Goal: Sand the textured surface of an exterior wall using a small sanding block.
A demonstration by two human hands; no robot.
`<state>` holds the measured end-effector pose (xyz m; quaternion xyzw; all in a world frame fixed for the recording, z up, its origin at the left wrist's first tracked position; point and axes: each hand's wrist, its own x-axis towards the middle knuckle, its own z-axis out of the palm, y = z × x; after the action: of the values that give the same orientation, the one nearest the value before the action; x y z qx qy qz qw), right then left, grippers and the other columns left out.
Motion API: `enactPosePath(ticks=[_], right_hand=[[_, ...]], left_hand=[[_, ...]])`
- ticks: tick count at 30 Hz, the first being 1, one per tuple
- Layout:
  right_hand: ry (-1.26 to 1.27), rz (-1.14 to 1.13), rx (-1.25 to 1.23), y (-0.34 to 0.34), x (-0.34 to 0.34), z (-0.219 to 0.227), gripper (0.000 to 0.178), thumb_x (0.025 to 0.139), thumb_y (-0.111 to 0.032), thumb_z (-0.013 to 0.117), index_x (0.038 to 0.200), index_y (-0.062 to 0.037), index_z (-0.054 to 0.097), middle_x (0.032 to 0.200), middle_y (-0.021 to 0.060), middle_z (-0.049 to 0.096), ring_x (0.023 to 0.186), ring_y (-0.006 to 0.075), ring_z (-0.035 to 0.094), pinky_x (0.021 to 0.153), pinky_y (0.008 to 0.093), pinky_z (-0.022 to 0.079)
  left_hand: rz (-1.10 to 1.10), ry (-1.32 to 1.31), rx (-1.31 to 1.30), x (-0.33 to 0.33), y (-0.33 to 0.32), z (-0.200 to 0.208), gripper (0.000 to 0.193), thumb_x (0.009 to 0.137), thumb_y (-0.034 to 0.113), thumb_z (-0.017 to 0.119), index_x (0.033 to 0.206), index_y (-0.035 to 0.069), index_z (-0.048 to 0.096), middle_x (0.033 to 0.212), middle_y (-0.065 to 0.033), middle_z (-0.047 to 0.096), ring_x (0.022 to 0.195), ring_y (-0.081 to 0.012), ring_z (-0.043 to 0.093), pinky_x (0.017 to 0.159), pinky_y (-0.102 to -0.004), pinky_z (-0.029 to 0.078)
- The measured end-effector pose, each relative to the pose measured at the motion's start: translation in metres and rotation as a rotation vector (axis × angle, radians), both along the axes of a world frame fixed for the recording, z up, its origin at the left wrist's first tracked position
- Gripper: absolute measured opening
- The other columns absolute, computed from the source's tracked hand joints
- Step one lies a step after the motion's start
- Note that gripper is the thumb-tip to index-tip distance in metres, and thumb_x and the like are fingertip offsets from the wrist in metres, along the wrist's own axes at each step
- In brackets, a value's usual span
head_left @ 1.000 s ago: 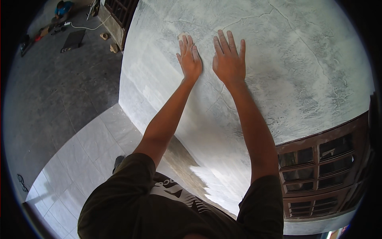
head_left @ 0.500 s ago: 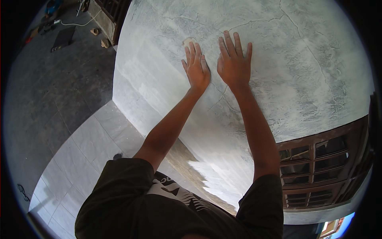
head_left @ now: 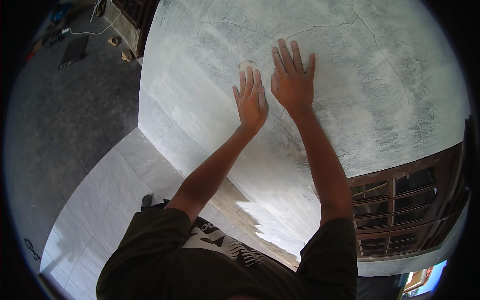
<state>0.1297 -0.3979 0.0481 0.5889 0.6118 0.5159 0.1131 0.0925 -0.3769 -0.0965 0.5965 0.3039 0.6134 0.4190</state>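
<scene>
Fingers stretched, my left hand (head_left: 252, 100) presses flat against a pale, rough-plastered wall (head_left: 345, 75). A small cream-coloured flat pad (head_left: 247, 65) shows past its fingertips; most of it is hidden under the hand, so I cannot tell its exact kind. To the right and slightly higher, my right hand (head_left: 293, 80) lies on the same wall with its fingers spread. Nothing shows in it. Thin cracks run through the plaster above and to the right of both hands.
At the lower right is a brown wooden window frame (head_left: 390, 200) with several panes. Grey floor tiles (head_left: 105, 195) lie at lower left, beside a darker floor (head_left: 50, 135). A black flat panel (head_left: 74, 52), sandals (head_left: 127, 55) and a white cable (head_left: 95, 33) are at far left.
My left hand has slid down and slightly right along the wall, and the pale pad has moved with it. My right hand stays almost in place.
</scene>
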Motion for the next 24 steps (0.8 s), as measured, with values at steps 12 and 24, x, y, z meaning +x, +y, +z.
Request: enactPosePath(ticks=[12, 24], right_hand=[[-0.01, 0.021, -0.011, -0.003, 0.0, 0.0, 0.052, 0.084, -0.024, 0.063, 0.135, -0.0163, 0.061, 0.155, -0.0008, 0.043, 0.146, 0.021, 0.034, 0.117, 0.0597, 0.023], [-0.004, 0.026, -0.008, -0.001, -0.001, 0.0, 0.05, 0.085, -0.024, 0.062, 0.134, -0.016, 0.061, 0.154, -0.0006, 0.045, 0.146, 0.0213, 0.035, 0.116, 0.0598, 0.024]], left_hand=[[-0.052, -0.016, -0.027, 0.0, -0.018, 0.0, 0.051, 0.104, 0.017, 0.041, 0.154, 0.011, 0.038, 0.163, -0.0134, 0.027, 0.153, -0.0371, 0.017, 0.116, -0.0665, 0.01], [-0.016, 0.03, 0.018, -0.003, -0.01, -0.016, 0.051, 0.104, 0.019, 0.042, 0.154, 0.011, 0.037, 0.164, -0.0131, 0.027, 0.152, -0.0374, 0.02, 0.115, -0.0675, 0.011]])
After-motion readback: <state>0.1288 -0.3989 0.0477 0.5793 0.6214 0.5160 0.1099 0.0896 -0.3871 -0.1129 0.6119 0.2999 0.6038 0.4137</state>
